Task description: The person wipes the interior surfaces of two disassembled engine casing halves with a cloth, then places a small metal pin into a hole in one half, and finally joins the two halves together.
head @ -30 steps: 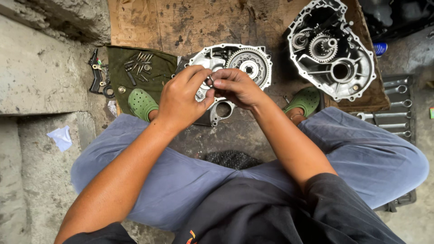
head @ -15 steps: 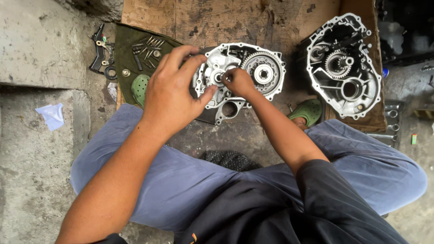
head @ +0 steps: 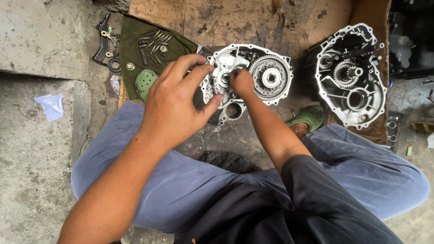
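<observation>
Right hand [head: 242,82], as I see it from the head view, is bunched with fingertips pressed down at a round bore of the near gearbox housing [head: 235,58]; whether it pinches a small part I cannot tell. Left hand [head: 178,104] hangs open above the housing's left edge, fingers spread, holding nothing I can see. That housing lies straight ahead between both hands, the right one nearer its bore. Its large gear [head: 270,77] crowds the right side; a green cloth [head: 153,54] with loose bolts borders the left.

bolts [head: 153,45] on cloth [head: 135,72] left of near housing [head: 246,79]; second housing [head: 350,74] right.
</observation>
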### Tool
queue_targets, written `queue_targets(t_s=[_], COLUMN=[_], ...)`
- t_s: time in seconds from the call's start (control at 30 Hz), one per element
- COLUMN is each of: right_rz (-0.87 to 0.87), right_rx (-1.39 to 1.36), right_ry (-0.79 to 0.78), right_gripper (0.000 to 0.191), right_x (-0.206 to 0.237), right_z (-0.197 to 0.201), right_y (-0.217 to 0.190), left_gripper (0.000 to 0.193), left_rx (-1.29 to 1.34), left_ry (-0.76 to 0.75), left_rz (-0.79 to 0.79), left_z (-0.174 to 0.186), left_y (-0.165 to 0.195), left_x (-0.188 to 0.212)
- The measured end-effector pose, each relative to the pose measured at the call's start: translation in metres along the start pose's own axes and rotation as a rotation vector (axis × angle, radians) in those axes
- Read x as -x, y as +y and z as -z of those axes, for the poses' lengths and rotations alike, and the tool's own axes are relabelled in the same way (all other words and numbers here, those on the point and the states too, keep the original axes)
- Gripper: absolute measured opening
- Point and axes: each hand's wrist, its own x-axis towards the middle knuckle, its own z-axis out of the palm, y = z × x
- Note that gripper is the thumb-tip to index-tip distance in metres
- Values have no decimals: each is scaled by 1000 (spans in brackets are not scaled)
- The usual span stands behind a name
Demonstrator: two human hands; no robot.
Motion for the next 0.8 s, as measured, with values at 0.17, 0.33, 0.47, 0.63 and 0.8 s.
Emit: queue_targets(t_s=[0.17,0.33,0.47,0.63,0.8], right_rz=[109,246,338,355,316], right_rx=[205,186,90,146,163], right_ry=[51,167,161,-51,-139], right_gripper=[19,17,20,23,31], right_x=[8,20,29,32,29], right_z=[-3,-8,-10,-1,10], right_y=[-7,7,20,27,24], left_gripper=[45,45,45,44,44], left_rx=[16,31,25,40,47], left_ry=[-14,-25,-53,-65,-63], left_rz=[-17,-31,-46,-55,-49], left_z=[3,5,4,3,1], left_y=[3,6,8,11,15], left_x=[-2,-2,0,0,-1])
